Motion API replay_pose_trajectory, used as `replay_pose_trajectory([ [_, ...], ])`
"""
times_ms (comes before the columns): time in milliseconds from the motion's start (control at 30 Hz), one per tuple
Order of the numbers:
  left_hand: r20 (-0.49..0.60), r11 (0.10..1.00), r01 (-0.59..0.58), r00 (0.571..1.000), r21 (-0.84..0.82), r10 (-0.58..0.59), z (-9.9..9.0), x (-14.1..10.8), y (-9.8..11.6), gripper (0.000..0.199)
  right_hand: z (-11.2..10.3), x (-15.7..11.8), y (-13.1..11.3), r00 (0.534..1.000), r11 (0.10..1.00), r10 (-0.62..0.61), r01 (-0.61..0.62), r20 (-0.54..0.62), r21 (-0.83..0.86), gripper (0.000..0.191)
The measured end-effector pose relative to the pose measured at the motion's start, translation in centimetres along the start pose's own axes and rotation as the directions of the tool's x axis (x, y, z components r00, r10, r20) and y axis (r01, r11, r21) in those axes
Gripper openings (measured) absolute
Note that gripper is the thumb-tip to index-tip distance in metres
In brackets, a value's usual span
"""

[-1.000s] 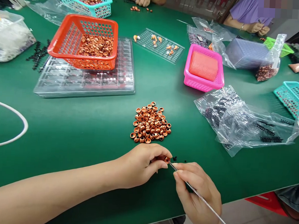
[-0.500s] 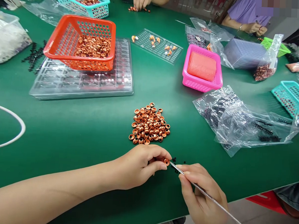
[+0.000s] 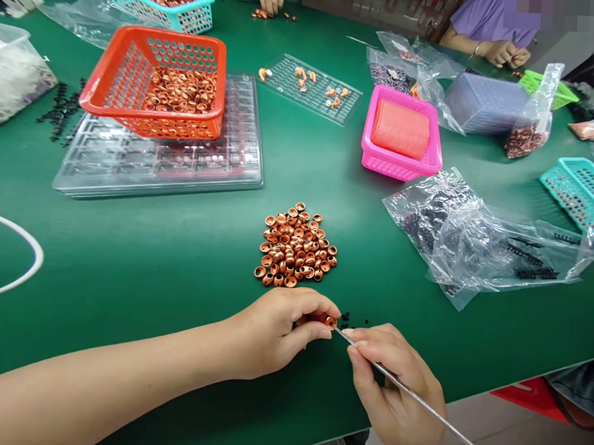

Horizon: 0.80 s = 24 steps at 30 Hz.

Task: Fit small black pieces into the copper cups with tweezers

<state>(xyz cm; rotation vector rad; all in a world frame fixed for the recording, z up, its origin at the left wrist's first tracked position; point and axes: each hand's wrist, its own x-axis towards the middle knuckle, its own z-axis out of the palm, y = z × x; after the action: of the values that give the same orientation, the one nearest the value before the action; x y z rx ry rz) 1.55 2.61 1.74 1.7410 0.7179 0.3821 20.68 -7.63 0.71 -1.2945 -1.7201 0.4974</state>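
Right hand (image 3: 403,381) has nudged left since 0.5 s ago, so the tip of its thin silvery metal rod (image 3: 427,401) is now right at the small rounded copper-coloured cup (image 3: 330,322); can't tell if it's in the hole. Biggest thing is the smooth green tabletop (image 3: 141,241), near edge running diagonally, with decent elbow room left and right of the heap. Then the flat stack of clear plastic compartment trays (image 3: 205,161), the crinkly see-through plastic bag (image 3: 462,241) to the right, the orange-red perforated plastic basket (image 3: 148,114) on the trays, and the hot-pink perforated plastic basket (image 3: 399,167). Left hand (image 3: 281,331) pinches the cup, 1 thumb against fingertips; the right grips the rod pen-style. Just beyond sits the heap of shiny copper-coloured cups (image 3: 295,249). Smallest: tiny black bits (image 3: 345,316) beside the fingertips.
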Motion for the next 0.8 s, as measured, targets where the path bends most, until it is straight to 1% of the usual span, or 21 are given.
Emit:
replay_pose_trajectory([
  [133, 0.001, 1.0, -0.007, 1.0, 0.004, 0.007, 0.0, -0.02, -0.03, 0.013, -0.04, 0.07, -0.08, 1.0, 1.0, -0.01, 0.01, 0.002, -0.02, 0.032],
  [567, 0.007, 0.998, -0.04, 0.999, 0.037, 0.04, 0.21, -0.09, -0.41, 0.013, -0.04, -0.05, 0.03, 1.0, 1.0, -0.015, 0.015, 0.022, -0.021, 0.033],
  [667, -0.005, 0.994, -0.078, 0.997, 0.07, 0.079, 0.38, -0.2, -0.52, 0.014, -0.11, -0.29, 0.03, 0.999, 0.999, -0.033, 0.034, 0.018, -0.037, 0.033],
  [800, -0.027, 0.979, -0.171, 0.984, 0.107, 0.175, 0.77, -0.52, -0.79, 0.016, -0.26, -0.47, 0.0, 0.997, 0.996, -0.059, 0.062, 0.047, -0.062, 0.035],
])
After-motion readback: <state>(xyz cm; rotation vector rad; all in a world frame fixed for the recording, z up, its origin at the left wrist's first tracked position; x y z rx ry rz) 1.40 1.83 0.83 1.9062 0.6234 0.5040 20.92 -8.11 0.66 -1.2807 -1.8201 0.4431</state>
